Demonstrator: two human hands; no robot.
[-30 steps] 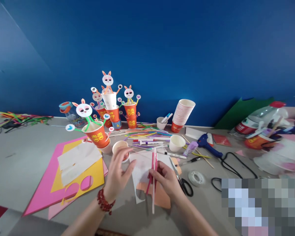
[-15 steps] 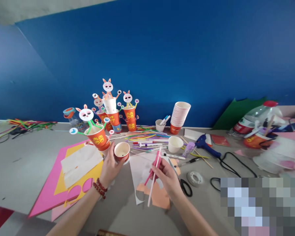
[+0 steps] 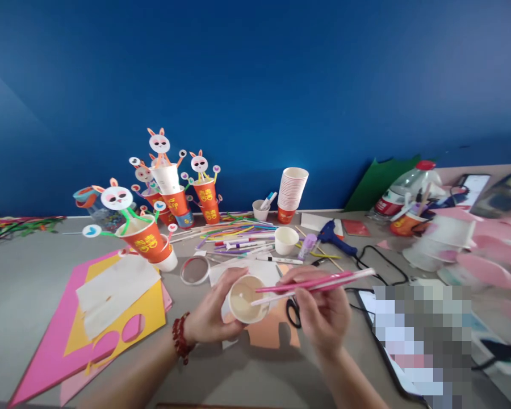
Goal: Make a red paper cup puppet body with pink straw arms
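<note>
My left hand (image 3: 213,307) grips a paper cup (image 3: 238,314) tilted so that its open mouth faces me. Between the fingers of my right hand (image 3: 319,312) are thin pink and white sticks (image 3: 306,283), perhaps straws or pipe cleaners. Their left tips reach over the cup's mouth. Under the hands lie white paper and an orange paper sheet (image 3: 264,332) with cut edges. Scissors (image 3: 293,312) show a black handle beside my right hand. To the left stand several cups with rabbit faces (image 3: 116,198), the nearest being a red cup (image 3: 143,238) with yellow print.
A stack of paper cups (image 3: 292,193) stands by the blue wall. A blue glue gun (image 3: 334,237) with a black cord lies right of a white cup (image 3: 286,241). Pink and yellow sheets (image 3: 155,301) cover the left. A plastic bottle (image 3: 409,190) and a phone (image 3: 368,304) are at right.
My left hand has lifted the cup away from the rabbit cups and brought it right, tilting it. My right hand has turned the sticks from upright to nearly level, their tips at the cup.
</note>
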